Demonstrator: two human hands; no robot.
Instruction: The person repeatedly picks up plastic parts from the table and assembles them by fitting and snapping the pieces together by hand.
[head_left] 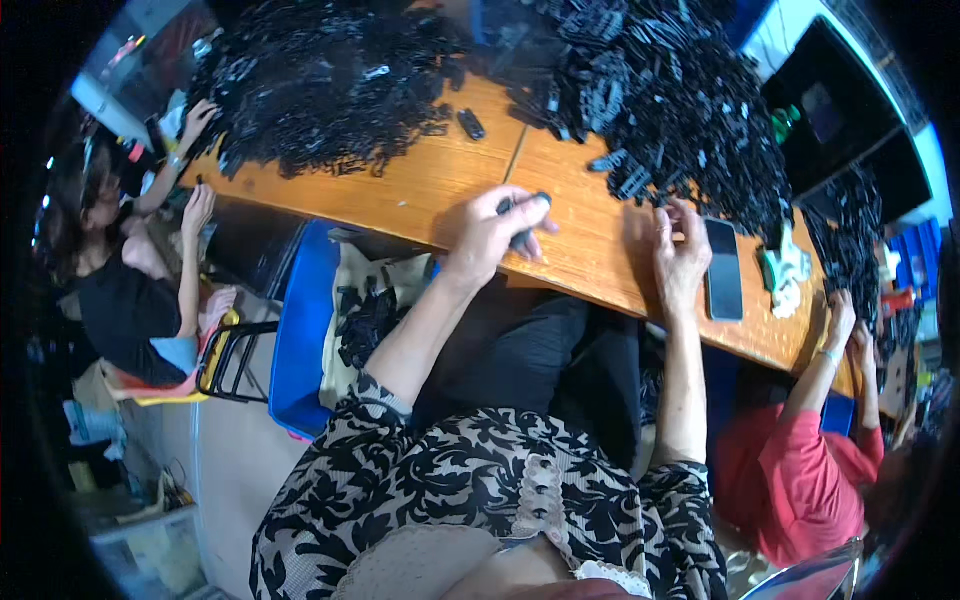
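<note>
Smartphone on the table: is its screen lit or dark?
Dark: the smartphone lies beside the right hand, its face dark with no display showing. Whether it is powered off, I cannot tell.

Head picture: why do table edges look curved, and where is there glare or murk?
Head view: the fisheye lens bows the table along its near edge and leaves corners black; head view: small glints dot the right pile of black parts, while the left pile blends into dark clutter.
</note>
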